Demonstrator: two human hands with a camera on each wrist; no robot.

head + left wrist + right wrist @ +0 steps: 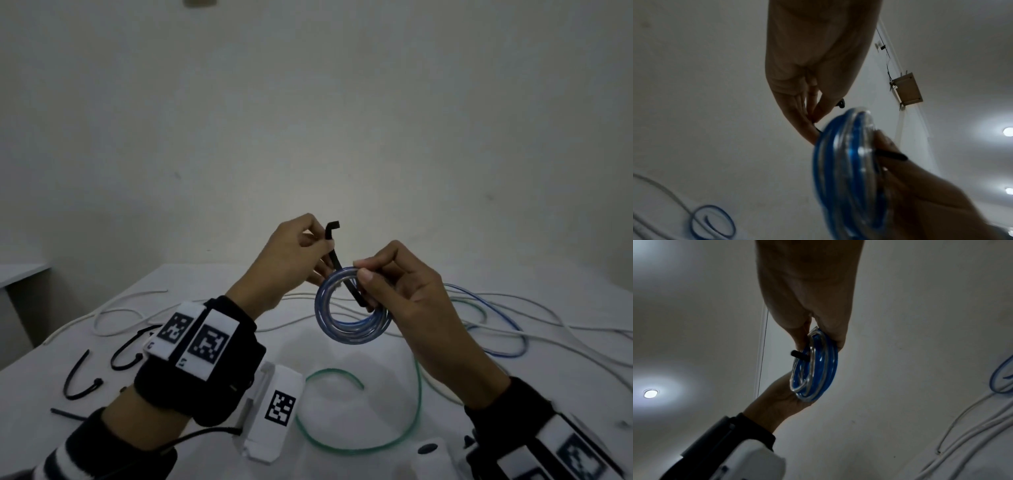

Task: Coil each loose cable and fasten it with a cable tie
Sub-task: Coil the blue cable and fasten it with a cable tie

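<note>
holding a blue coil up above the white table, both hands meet in the middle of the head view. the right hand comes in from the lower right with its wrist low and its fingers bent inward; thumb and forefinger are curled onto the upper right part of the coil, pinching the loops together along with the lower end of a black cable tie. the left hand rises from the lower left, wrist cocked up, with thumb and forefinger pinched on the upper stretch of the tie; its other fingers reach down behind the coil's top edge. the tie runs from the left hand's pinch down across the inside of the coil to the right hand, and its free end sticks up past the left fingers with a sharp bend at the tip.

in the right wrist view the coil shows edge-on, several blue and clear turns stacked, with a black stub of the tie poking out beside the fingers.

on the table, loose white cables trail leftward, a loose blue cable loops on the right, and a green cable curves near the front. spare black ties lie at the left.
</note>
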